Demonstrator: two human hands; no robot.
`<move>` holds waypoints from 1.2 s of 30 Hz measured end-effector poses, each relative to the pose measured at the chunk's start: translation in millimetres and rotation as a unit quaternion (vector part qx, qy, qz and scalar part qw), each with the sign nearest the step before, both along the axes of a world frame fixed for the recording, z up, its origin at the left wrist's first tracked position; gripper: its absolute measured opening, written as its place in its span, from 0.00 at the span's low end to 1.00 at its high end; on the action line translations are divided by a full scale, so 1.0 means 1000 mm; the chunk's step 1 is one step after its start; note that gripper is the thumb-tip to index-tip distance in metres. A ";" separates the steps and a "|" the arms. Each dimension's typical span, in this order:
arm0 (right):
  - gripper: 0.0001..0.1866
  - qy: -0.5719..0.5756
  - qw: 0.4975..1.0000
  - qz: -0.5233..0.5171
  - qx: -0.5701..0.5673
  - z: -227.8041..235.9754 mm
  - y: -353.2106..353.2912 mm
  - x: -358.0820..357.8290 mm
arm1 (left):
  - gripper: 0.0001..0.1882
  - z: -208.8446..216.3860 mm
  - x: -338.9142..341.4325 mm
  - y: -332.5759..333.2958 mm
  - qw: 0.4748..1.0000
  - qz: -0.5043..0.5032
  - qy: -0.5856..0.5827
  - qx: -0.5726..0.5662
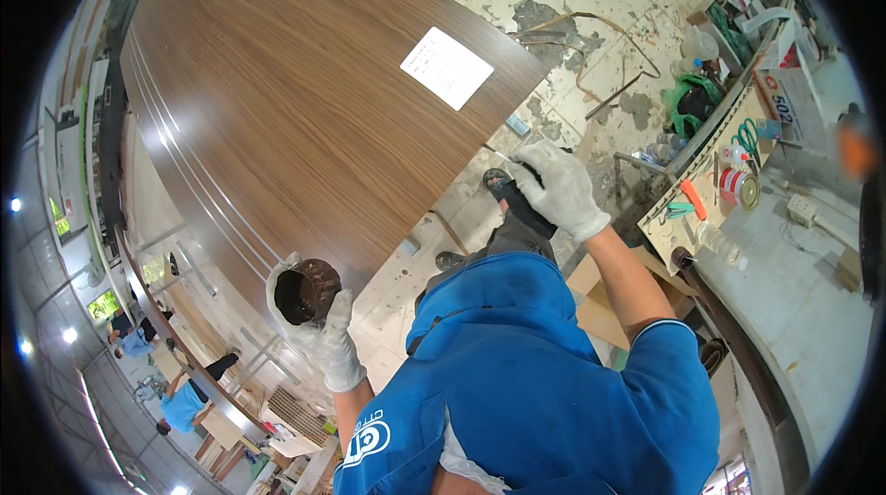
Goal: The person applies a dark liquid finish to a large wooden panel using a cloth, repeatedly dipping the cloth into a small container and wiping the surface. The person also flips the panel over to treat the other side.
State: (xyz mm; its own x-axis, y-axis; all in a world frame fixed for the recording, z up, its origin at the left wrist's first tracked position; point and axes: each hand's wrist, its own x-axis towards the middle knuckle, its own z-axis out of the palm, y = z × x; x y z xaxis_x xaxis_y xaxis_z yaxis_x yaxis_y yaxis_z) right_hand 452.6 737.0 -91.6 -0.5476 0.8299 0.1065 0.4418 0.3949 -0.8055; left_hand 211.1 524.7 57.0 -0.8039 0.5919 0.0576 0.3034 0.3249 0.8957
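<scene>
A large brown wood-grain panel (314, 117) lies flat before me, with thin pale lines along its left side. On it lies a white printed sheet (448, 68). My left hand (335, 354), in a white glove, is wrapped round a dark round can (307, 292) with brown smears inside, close to the panel's near left corner. Also gloved, my right hand (561, 189) pinches a thin light tool (496, 154), perhaps a small brush. The tool's dark tip is at the panel's near right edge; whether it touches cannot be made out.
At the right, a workbench (784, 246) carries green-handled scissors (746, 137), a tin (738, 188), an orange-handled tool (693, 200) and a power strip (812, 215). A cardboard box (609, 297) stands beneath. Loose brown strips (591, 17) lie on the stained floor. Other people (185, 401) work far left.
</scene>
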 end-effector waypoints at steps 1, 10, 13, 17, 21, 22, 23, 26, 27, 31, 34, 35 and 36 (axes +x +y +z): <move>0.07 -0.008 1.000 0.003 0.004 -0.002 -0.002 -0.002 | 0.47 0.000 0.000 0.000 1.000 -0.002 0.001 0.002; 0.07 -0.021 0.999 -0.033 0.019 -0.021 -0.014 -0.009 | 0.49 -0.001 0.006 -0.008 1.000 -0.006 0.012 -0.006; 0.07 -0.045 0.998 0.041 0.019 -0.022 -0.014 -0.009 | 0.48 -0.001 0.008 -0.008 1.000 -0.005 0.012 0.001; 0.08 -0.039 0.999 -0.029 0.009 -0.022 -0.014 -0.010 | 0.47 0.000 0.010 -0.007 1.000 0.000 0.009 0.006; 0.07 -0.015 0.997 -0.070 0.034 -0.021 -0.017 -0.014 | 0.47 0.001 0.013 -0.006 1.000 0.001 0.013 0.003; 0.07 -0.017 0.999 -0.013 0.035 -0.021 -0.017 -0.014 | 0.47 0.001 0.013 -0.006 1.000 -0.002 0.015 0.002; 0.07 -0.048 0.998 0.039 -0.005 -0.021 -0.018 -0.015 | 0.47 0.001 0.014 -0.006 1.000 -0.004 0.017 0.001; 0.08 -0.045 0.999 -0.021 0.007 -0.023 -0.015 -0.013 | 0.47 0.002 0.013 -0.007 1.000 -0.004 0.017 -0.002; 0.09 -0.059 0.997 -0.044 -0.008 -0.024 -0.014 -0.012 | 0.47 0.002 0.013 -0.007 1.000 -0.002 0.017 -0.003; 0.10 -0.036 0.994 -0.097 0.034 -0.026 -0.014 -0.011 | 0.47 0.001 0.014 -0.009 1.000 0.004 0.015 -0.009; 0.08 -0.031 0.999 0.039 0.016 -0.023 -0.018 -0.016 | 0.47 -0.001 0.013 -0.009 1.000 -0.006 0.015 -0.004; 0.09 -0.096 0.994 0.050 -0.030 -0.022 -0.017 -0.018 | 0.47 -0.001 0.013 -0.009 1.000 -0.009 0.017 -0.006; 0.09 -0.065 0.998 -0.001 0.015 -0.021 -0.011 -0.015 | 0.47 -0.002 0.012 -0.009 1.000 -0.010 0.026 -0.009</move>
